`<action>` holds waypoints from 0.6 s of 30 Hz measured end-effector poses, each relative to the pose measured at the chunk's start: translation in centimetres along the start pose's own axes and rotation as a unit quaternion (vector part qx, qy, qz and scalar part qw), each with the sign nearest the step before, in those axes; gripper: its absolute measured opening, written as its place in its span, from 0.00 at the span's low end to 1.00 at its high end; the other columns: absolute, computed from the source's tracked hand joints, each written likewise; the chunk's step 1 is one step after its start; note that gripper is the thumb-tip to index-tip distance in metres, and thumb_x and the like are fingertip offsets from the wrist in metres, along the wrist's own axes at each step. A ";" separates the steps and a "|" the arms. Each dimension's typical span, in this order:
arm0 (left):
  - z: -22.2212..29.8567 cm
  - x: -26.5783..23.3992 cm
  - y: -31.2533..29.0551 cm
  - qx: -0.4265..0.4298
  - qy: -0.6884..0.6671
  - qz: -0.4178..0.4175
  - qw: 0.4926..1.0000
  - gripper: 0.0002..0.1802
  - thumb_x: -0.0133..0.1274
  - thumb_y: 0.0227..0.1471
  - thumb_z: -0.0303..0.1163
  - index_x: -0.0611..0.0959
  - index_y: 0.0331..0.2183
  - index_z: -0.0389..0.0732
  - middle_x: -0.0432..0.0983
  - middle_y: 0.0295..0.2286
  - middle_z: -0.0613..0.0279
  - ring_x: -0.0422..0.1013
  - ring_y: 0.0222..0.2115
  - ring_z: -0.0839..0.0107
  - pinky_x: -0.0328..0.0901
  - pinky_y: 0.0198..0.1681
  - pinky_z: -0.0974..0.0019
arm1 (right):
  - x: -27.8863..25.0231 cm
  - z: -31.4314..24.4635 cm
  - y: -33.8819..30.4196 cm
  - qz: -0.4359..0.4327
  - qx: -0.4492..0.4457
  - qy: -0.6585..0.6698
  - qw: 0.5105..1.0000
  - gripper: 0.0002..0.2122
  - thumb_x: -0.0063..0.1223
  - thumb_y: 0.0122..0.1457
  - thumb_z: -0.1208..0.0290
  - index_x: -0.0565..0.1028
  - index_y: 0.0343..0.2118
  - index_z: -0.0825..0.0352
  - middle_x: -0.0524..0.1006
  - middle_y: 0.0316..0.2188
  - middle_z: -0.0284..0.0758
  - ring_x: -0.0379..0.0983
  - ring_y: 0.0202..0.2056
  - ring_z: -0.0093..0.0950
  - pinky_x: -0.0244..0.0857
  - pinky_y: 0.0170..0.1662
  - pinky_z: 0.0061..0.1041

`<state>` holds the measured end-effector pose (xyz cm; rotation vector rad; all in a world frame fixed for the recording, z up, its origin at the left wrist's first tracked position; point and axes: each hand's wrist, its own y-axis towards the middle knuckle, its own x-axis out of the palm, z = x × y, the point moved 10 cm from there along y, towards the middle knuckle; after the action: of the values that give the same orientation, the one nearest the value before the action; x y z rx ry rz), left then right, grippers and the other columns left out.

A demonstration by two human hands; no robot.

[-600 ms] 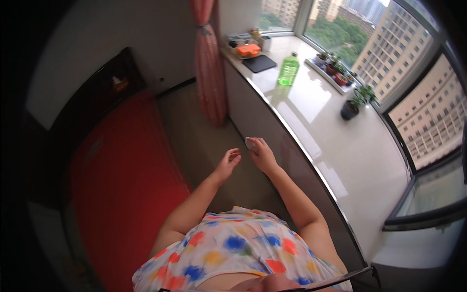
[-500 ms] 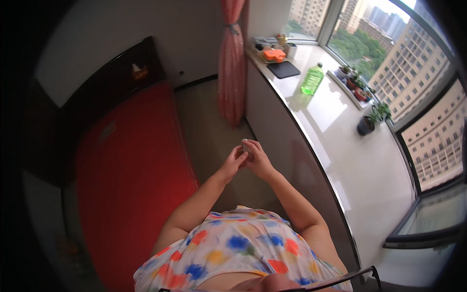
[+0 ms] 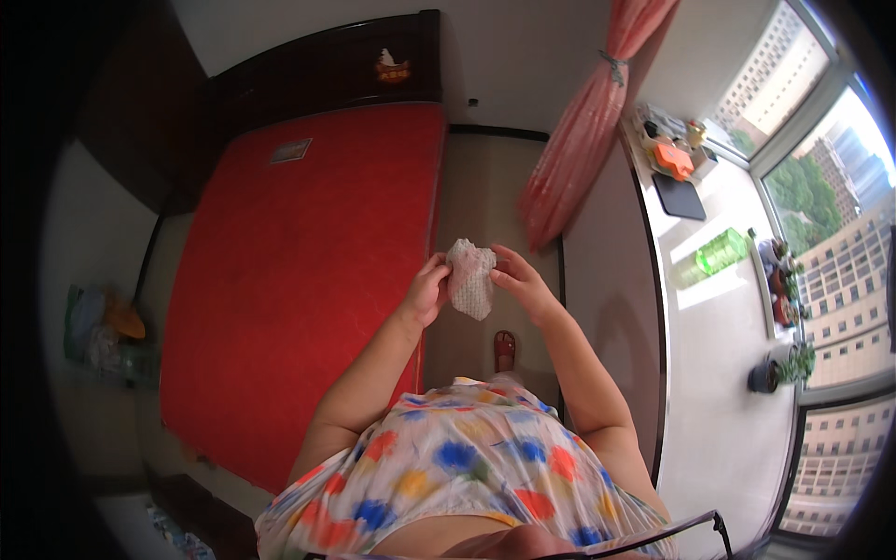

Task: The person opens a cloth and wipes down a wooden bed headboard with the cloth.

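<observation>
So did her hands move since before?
Yes. The left hand and right hand came together between the red mattress and white windowsill, now holding a white crumpled cloth.

Daylight floods in from the tall glass window (image 3: 821, 215) at three o'clock, glaring off the glossy white counter (image 3: 719, 308), while fisheye bending and dark vignetting swallow the rim.
</observation>
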<state>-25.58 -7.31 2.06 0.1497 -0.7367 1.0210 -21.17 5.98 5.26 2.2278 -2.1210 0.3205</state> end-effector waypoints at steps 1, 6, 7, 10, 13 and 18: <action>0.4 -0.2 0.9 0.007 -0.001 0.009 1.000 0.10 0.36 0.57 0.28 0.69 0.40 0.40 0.69 0.41 0.60 0.66 0.43 0.70 0.61 0.49 0.64 | -0.3 0.1 1.2 -0.011 0.001 0.000 1.000 0.23 0.52 0.56 0.70 0.62 0.54 0.66 0.69 0.46 0.38 0.64 0.50 0.26 0.56 0.54 0.26; 0.4 -1.3 6.1 -0.010 0.128 0.077 0.989 0.10 0.39 0.56 0.28 0.70 0.42 0.43 0.69 0.40 0.63 0.66 0.42 0.72 0.61 0.47 0.66 | -3.8 0.9 6.9 -0.046 0.070 0.080 0.993 0.06 0.49 0.57 0.71 0.69 0.35 0.65 0.72 0.32 0.29 0.68 0.36 0.19 0.63 0.43 0.22; 0.4 -1.3 7.1 -0.005 0.127 0.085 0.988 0.10 0.39 0.56 0.28 0.70 0.42 0.43 0.69 0.40 0.63 0.66 0.42 0.72 0.61 0.47 0.66 | -4.1 0.2 7.8 -0.056 0.072 0.080 0.993 0.06 0.49 0.57 0.71 0.69 0.35 0.65 0.72 0.32 0.29 0.68 0.36 0.19 0.63 0.43 0.22; 2.0 -0.1 10.1 0.063 0.208 0.112 0.970 0.15 0.45 0.57 0.40 0.70 0.43 0.43 0.69 0.39 0.65 0.65 0.42 0.75 0.60 0.47 0.67 | -6.3 -2.0 10.1 -0.034 0.086 0.087 0.992 0.04 0.48 0.58 0.70 0.67 0.31 0.64 0.71 0.30 0.27 0.67 0.34 0.18 0.63 0.39 0.21; 1.7 3.6 13.1 0.053 0.185 0.068 0.979 0.19 0.46 0.56 0.45 0.70 0.44 0.43 0.69 0.39 0.67 0.64 0.40 0.77 0.59 0.43 0.71 | -7.8 -3.6 12.5 -0.057 0.081 0.112 0.989 0.04 0.48 0.57 0.70 0.68 0.32 0.63 0.71 0.30 0.27 0.67 0.34 0.18 0.63 0.38 0.20; 2.5 3.7 16.0 0.025 0.202 0.105 0.973 0.18 0.44 0.57 0.38 0.70 0.46 0.39 0.71 0.40 0.62 0.67 0.43 0.72 0.62 0.46 0.66 | -11.3 -6.5 16.7 -0.041 0.020 0.057 0.997 0.03 0.48 0.57 0.71 0.68 0.30 0.63 0.69 0.28 0.25 0.64 0.32 0.16 0.58 0.36 0.16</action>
<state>-38.71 2.81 2.75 -0.0945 -0.3597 1.2249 -38.95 17.29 7.72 2.2508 -1.9775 0.4781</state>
